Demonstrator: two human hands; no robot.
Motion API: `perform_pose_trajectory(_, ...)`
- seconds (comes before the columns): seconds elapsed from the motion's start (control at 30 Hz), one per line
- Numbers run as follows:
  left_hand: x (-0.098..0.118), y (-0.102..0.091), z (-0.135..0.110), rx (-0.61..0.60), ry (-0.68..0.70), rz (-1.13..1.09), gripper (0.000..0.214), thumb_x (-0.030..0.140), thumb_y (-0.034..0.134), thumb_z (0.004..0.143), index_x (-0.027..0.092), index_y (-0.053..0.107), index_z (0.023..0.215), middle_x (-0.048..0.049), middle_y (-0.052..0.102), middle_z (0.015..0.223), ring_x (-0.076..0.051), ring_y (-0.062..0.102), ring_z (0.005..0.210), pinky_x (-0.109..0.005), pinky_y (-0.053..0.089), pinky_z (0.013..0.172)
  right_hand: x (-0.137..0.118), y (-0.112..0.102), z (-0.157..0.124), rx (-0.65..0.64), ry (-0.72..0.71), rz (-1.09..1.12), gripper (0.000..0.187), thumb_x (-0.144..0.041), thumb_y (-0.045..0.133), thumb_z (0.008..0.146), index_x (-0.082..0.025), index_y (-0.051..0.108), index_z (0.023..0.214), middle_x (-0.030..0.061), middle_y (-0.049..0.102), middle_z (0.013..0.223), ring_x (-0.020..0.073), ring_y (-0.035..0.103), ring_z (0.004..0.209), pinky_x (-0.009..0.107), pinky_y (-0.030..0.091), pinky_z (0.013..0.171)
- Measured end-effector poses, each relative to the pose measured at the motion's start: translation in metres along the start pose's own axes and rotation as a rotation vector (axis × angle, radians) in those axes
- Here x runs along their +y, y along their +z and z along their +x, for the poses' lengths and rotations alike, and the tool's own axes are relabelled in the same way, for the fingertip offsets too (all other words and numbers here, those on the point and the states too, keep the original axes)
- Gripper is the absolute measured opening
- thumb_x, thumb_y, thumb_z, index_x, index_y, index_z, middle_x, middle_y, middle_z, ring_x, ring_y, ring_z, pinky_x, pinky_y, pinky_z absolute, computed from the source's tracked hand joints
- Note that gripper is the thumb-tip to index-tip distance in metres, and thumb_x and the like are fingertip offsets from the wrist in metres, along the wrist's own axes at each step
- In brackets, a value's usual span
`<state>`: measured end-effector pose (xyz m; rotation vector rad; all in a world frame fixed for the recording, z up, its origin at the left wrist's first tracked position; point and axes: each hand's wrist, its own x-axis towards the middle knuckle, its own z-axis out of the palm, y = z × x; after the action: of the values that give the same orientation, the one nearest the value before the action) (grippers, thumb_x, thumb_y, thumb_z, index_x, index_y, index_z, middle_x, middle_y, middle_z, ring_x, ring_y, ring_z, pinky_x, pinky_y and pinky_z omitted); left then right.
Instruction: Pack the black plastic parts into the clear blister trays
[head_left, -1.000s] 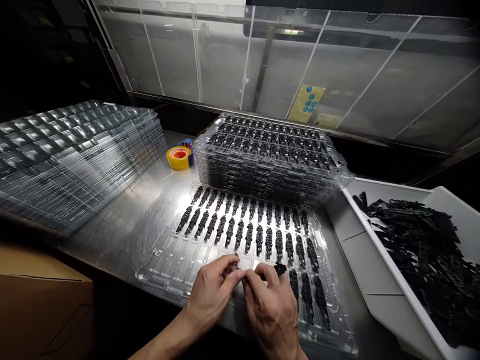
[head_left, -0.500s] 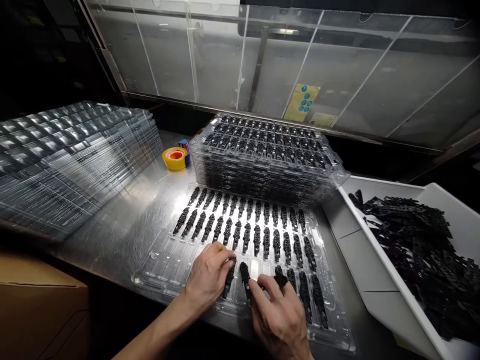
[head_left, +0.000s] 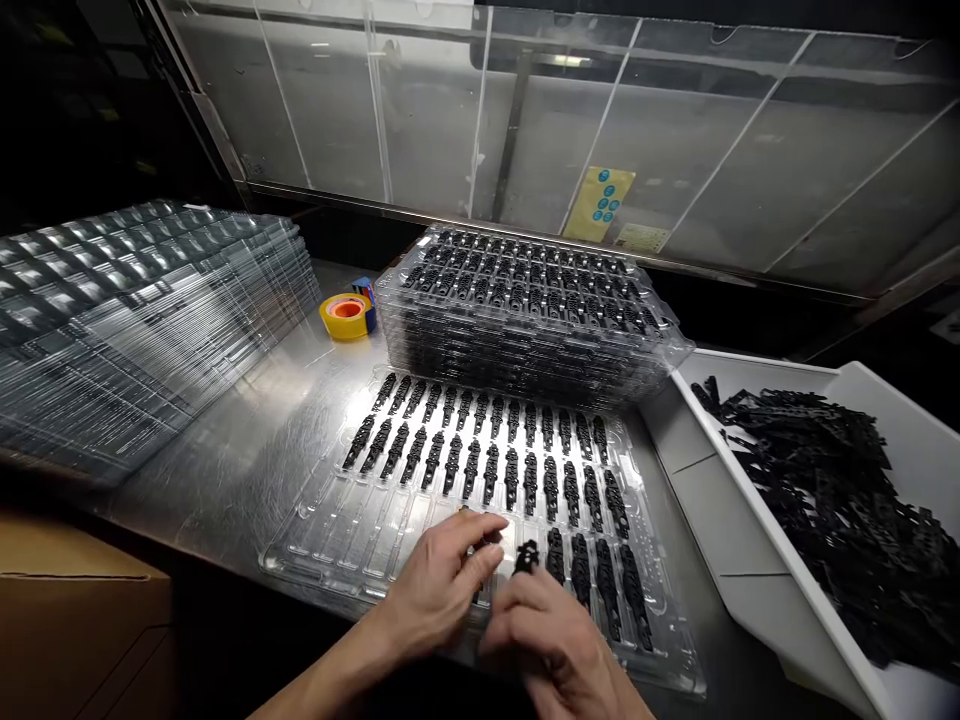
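Note:
My left hand [head_left: 441, 572] rests over the front row of a clear plastic tray [head_left: 307, 510], its thumb and fingers curled close together. Whatever lies between those fingertips is hidden; a bit of a dark part shows just below the thumb. Beside it, my right hand [head_left: 553, 630] is closed and slightly blurred, gripping a slim black plastic part [head_left: 527, 556] whose knobbly end points up and away. Similar black parts [head_left: 550, 485] lie in the tray's two back rows and at the right end of its front row. Bare slots show at the front left.
Behind the tray stands a stack of filled clear trays [head_left: 525, 345]. A tall stack of clear trays [head_left: 150, 340] is at left, with yellow tape [head_left: 345, 328] between. At right, a white bin [head_left: 712, 480] holds loose black parts. A cardboard box [head_left: 75, 630] is at lower left.
My left hand has shifted right along the front row. My right hand has closed and drawn slightly toward me, with the black part's end now standing up from its fingers.

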<state>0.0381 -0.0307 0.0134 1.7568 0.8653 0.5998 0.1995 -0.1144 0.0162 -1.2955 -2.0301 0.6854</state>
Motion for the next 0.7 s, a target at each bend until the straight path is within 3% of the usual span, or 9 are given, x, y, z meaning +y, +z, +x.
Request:
perform_pose_trajectory(0.07,0.008,0.0,0.004,-0.142,-0.142,-0.307,0.023,0.027,0.058,0.085,0.018,0.064,0.106,-0.0053,0.067,0.093,-0.017,0.061,0.086,-0.029,0.049,0.077,-0.005,-0.002,0.003,-0.04,-0.098,0.005,0.028,-0.009,0.038,0.077,-0.025,0.061,0.072,-0.004,0.061,0.07,0.013,0.056,0.076,0.026,0.046,0.071)
perform_pose_trajectory(0.13,0.009,0.001,0.008,-0.174,-0.208,-0.492,0.019,0.024,0.067,0.079,0.015,0.066,0.095,-0.0024,0.065,0.082,-0.014,0.06,0.077,-0.024,0.048,0.07,-0.009,0.002,0.002,0.02,-0.136,-0.023,0.027,-0.011,0.04,0.081,-0.025,0.06,0.07,-0.0038,0.061,0.066,0.014,0.055,0.074,0.026,0.046,0.067)
perform_pose_trajectory(0.2,0.005,0.003,0.01,-0.101,-0.225,-0.604,0.016,0.024,0.071,0.075,0.014,0.065,0.087,0.0006,0.061,0.073,-0.01,0.057,0.065,-0.02,0.045,0.06,-0.01,0.011,-0.003,0.243,-0.108,-0.022,0.024,-0.011,0.043,0.085,-0.024,0.061,0.078,-0.0004,0.066,0.083,0.0143,0.057,0.076,0.027,0.049,0.067)
perform_pose_trajectory(0.3,-0.003,0.01,0.014,0.018,-0.276,-0.779,0.022,0.027,0.073,0.073,0.013,0.06,0.085,0.0023,0.059,0.069,-0.006,0.051,0.05,-0.018,0.04,0.049,-0.012,0.029,-0.015,0.669,0.109,0.002,0.027,-0.011,0.054,0.086,-0.022,0.059,0.11,0.0098,0.059,0.116,0.0167,0.062,0.088,0.026,0.054,0.068)
perform_pose_trajectory(0.37,-0.005,0.013,0.015,0.022,-0.288,-0.817,0.023,0.028,0.073,0.073,0.014,0.058,0.084,0.0005,0.061,0.074,-0.007,0.053,0.05,-0.02,0.043,0.051,-0.012,0.039,-0.019,0.767,0.263,-0.028,0.036,-0.016,0.061,0.085,-0.021,0.056,0.121,0.0105,0.062,0.112,0.0173,0.065,0.085,0.024,0.055,0.066)
perform_pose_trajectory(0.43,-0.006,0.012,0.014,0.022,-0.232,-0.662,0.019,0.026,0.068,0.077,0.015,0.06,0.09,-0.0032,0.064,0.084,-0.011,0.06,0.063,-0.025,0.049,0.061,-0.01,0.044,-0.02,0.786,0.287,-0.132,0.031,-0.016,0.061,0.085,-0.022,0.06,0.116,0.007,0.067,0.098,0.0175,0.067,0.08,0.025,0.056,0.067)
perform_pose_trajectory(0.53,-0.012,0.002,0.008,0.11,-0.056,-0.082,0.024,0.02,0.058,0.083,0.019,0.062,0.107,-0.0076,0.063,0.1,-0.018,0.06,0.084,-0.033,0.052,0.074,-0.001,0.044,-0.02,0.781,0.15,-0.411,0.029,-0.008,0.058,0.084,-0.022,0.063,0.109,0.0053,0.067,0.088,0.0175,0.066,0.078,0.028,0.053,0.071)
perform_pose_trajectory(0.6,-0.019,-0.005,0.003,0.152,0.067,0.309,0.028,0.013,0.055,0.082,0.02,0.064,0.108,-0.0082,0.062,0.1,-0.022,0.057,0.09,-0.038,0.051,0.077,0.008,0.042,-0.02,0.665,0.085,-0.556,0.03,-0.007,0.056,0.084,-0.017,0.062,0.112,0.0067,0.066,0.086,0.0171,0.063,0.075,0.028,0.051,0.068)
perform_pose_trajectory(0.7,-0.029,-0.009,-0.002,0.12,0.155,0.625,0.029,0.006,0.054,0.077,0.018,0.065,0.101,-0.0087,0.061,0.096,-0.024,0.055,0.09,-0.04,0.053,0.075,0.021,0.041,-0.019,0.442,0.086,-0.671,0.027,-0.009,0.047,0.088,-0.012,0.06,0.112,0.0085,0.062,0.083,0.0176,0.058,0.072,0.03,0.048,0.065)
